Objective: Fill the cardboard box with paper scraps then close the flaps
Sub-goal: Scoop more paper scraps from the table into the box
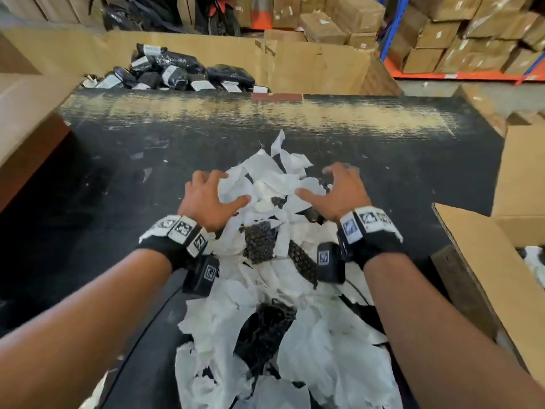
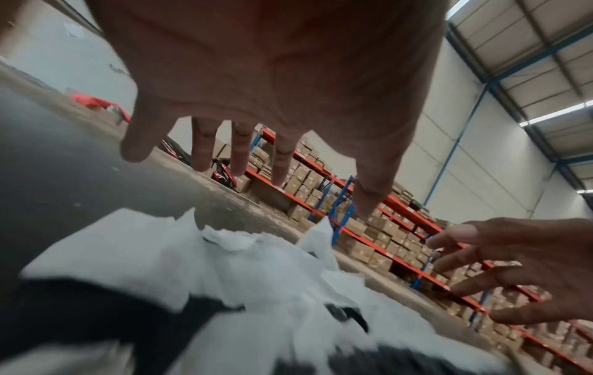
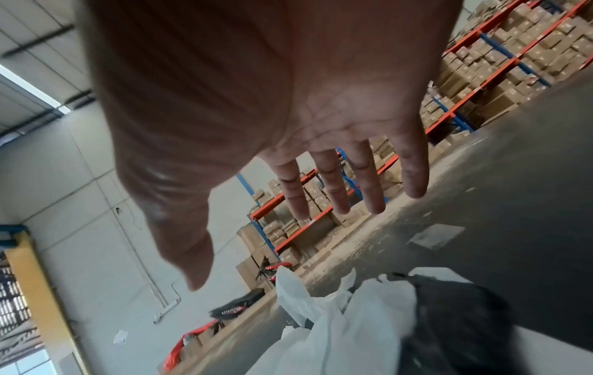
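A dark worktable (image 1: 147,178) fills the middle of the head view, its far edge worn pale. At 11 o'clock beyond it, black packets (image 1: 180,72) with white labels lie heaped against a tall cardboard wall (image 1: 309,66). At 1 to 2 o'clock, orange-and-blue racks (image 1: 460,75) carry stacked brown cartons (image 1: 448,31); the wrist views show the same racks (image 2: 378,228) under a panelled roof (image 2: 545,50).

warehouse interior: pale panelled walls (image 2: 500,142); sloped metal roof (image 2: 526,43) with strip skylights; blue-and-orange racking (image 3: 494,66) stacked with brown cartons (image 1: 436,33); dark scuffed worktable (image 1: 177,149); black wrapped parcels (image 1: 177,72) heaped beyond its far edge; yellow post (image 3: 41,291) at one wall.
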{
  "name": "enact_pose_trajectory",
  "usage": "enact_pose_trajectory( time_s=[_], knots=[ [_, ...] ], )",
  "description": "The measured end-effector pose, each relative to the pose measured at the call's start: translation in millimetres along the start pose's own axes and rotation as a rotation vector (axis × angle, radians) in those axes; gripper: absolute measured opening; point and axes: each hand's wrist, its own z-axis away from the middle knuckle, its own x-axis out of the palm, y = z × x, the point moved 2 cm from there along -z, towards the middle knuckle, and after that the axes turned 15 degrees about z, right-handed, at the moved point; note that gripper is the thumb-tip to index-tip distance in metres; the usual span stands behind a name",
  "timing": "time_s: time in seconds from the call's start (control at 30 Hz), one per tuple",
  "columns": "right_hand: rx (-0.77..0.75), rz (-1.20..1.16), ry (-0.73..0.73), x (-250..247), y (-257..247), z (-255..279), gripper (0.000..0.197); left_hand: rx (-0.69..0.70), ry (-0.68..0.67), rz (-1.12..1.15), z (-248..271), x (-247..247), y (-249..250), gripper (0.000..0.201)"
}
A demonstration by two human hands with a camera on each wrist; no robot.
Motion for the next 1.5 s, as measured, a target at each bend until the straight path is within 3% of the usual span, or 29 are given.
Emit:
enact_pose_trajectory(
  time_s=[0.17, 0.33, 0.43, 0.5, 0.57, 0.67, 0.73, 0.8, 0.87, 0.97, 1.1, 1.27, 1.37, 1.5],
  knots=[
    [-0.137, 0.189, -0.226, 5.1, -36.6, -93.3, 0.117, -0.136, -0.162, -0.122, -63.7, -2.6, 3.3, 0.106],
    [-0.304, 0.402, -0.463, 46.0, -63.4, -138.3, 0.158, -0.171, -0.420, -0.293, -92.8, 42.3, 4.7, 0.129],
    [-0.419, 0.522, -0.598, 68.4, -67.0, -123.4, 0.150, -0.131, -0.603, -0.442, -88.5, 71.5, -3.2, 0.149],
    [-0.474, 0.580, -0.613, 79.8, -64.2, -105.0, 0.143, -0.035, -0.662, -0.528, -73.9, 80.0, -3.8, 0.155],
    [-0.540, 0.563, -0.528, 86.5, -62.2, -80.6, 0.135, 0.099, -0.623, -0.512, -54.5, 83.3, 0.8, 0.145],
    [-0.590, 0.431, -0.352, 94.3, -58.6, -47.5, 0.083, 0.241, -0.504, -0.351, -27.3, 82.4, 9.1, 0.100],
    [-0.581, 0.424, -0.268, 91.5, -62.5, -30.6, 0.051, 0.257, -0.450, -0.307, -13.8, 77.7, 16.0, 0.063],
    [-0.552, 0.429, -0.238, 83.7, -67.6, -18.3, 0.034, 0.216, -0.385, -0.249, -2.6, 70.1, 23.3, 0.036],
    [-0.514, 0.418, -0.243, 73.5, -70.8, -10.0, 0.024, 0.179, -0.349, -0.220, 6.3, 62.2, 30.4, 0.024],
    [-0.504, 0.362, -0.194, 47.4, -78.4, 1.1, 0.011, 0.234, -0.274, -0.210, 15.5, 42.7, 43.3, 0.018],
    [-0.536, 0.328, -0.060, -2.3, -87.0, 26.4, 0.018, 0.365, -0.141, -0.142, 37.9, -1.7, 65.8, 0.017],
    [-0.576, 0.232, -0.003, -43.8, -80.0, 88.9, 0.027, 0.502, -0.039, 0.028, 99.8, -41.1, 81.5, 0.023],
    [-0.572, 0.121, -0.056, -39.2, -59.4, 138.0, 0.048, 0.524, -0.094, 0.109, 143.2, -35.6, 65.1, 0.027],
    [-0.527, 0.168, -0.223, 8.1, -22.9, 193.2, 0.065, 0.468, -0.317, 0.130, 198.0, -4.8, 26.9, 0.049]
  ],
)
